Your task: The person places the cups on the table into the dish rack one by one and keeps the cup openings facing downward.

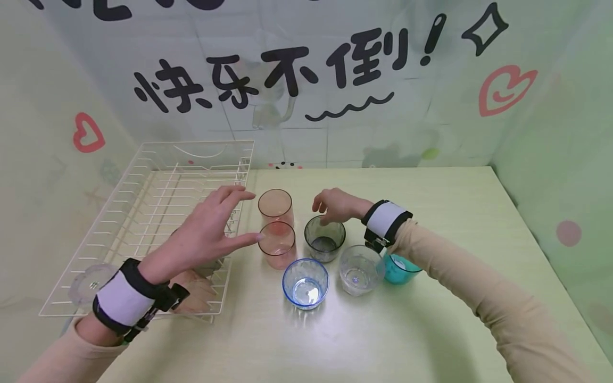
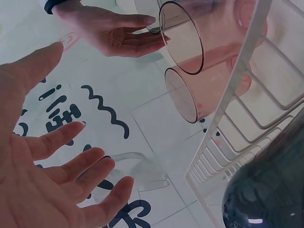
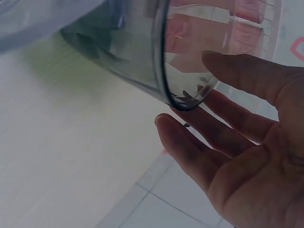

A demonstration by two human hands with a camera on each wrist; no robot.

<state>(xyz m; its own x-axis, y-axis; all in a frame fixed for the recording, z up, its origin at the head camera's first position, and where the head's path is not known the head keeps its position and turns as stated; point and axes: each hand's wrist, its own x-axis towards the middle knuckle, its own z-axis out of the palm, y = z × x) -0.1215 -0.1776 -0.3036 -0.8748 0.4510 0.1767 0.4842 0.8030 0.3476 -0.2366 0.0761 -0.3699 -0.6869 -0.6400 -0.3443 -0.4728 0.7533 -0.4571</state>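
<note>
My left hand (image 1: 210,226) is spread, thumb and fingers apart, beside two pink glasses. In the head view its thumb tip overlaps the rim of the nearer pink glass (image 1: 279,258); the farther pink glass (image 1: 276,205) stands just behind. My right hand (image 1: 339,205) hangs at the far rim of a grey glass (image 1: 325,242), thumb over its mouth. In the right wrist view the fingers (image 3: 185,147) are loosely bent around the outside of the rim, with a gap between them and the thumb. The grey glass stands on the table.
A white wire rack (image 1: 201,142) stands on the left, holding a clear glass (image 1: 91,287), a pinkish piece (image 1: 196,292) and a dark rounded piece (image 2: 270,185). Nearer stand a blue-rimmed glass (image 1: 306,287), a clear glass (image 1: 360,271) and a teal glass (image 1: 401,271) under my right forearm.
</note>
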